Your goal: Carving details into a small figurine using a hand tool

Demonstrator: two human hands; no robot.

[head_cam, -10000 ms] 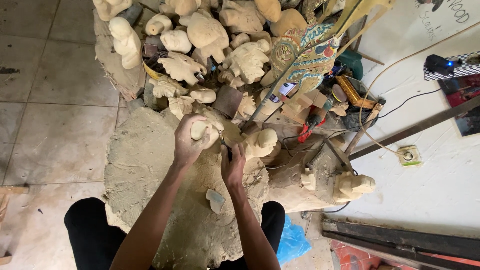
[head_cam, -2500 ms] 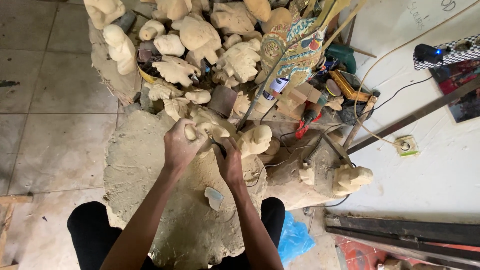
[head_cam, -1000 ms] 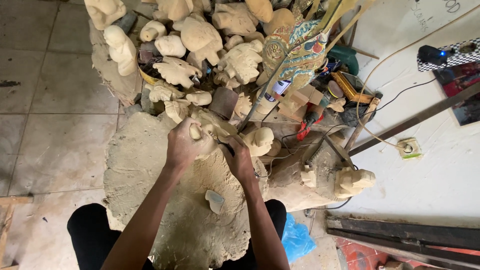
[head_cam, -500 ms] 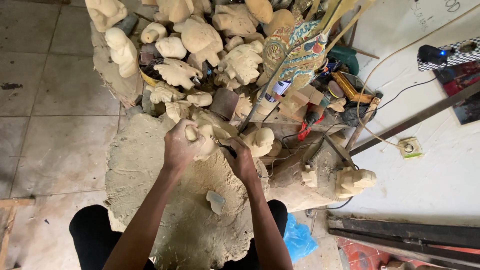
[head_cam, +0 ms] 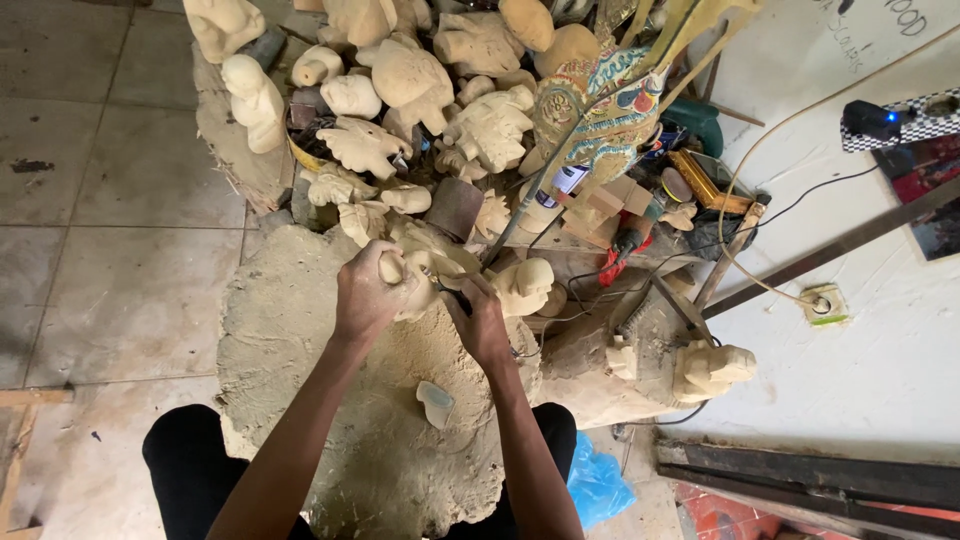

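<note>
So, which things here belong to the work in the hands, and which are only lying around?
In use:
- left hand gripping a pale wooden carving
- right hand pressed against it, holding a thin tool, mostly hidden
- wood slab under them

Lying about:
- small wood chip
- pile of unpainted figures
- painted carved piece
- blue plastic bag
- wall socket

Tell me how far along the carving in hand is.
Done: the pale wooden figure already has a rounded, roughed-out shape. In hand: the left hand grips it on the big wood block while the right hand works a tool against it; the tool is mostly hidden. Left: no paint on it, unlike the painted figure behind.
</note>
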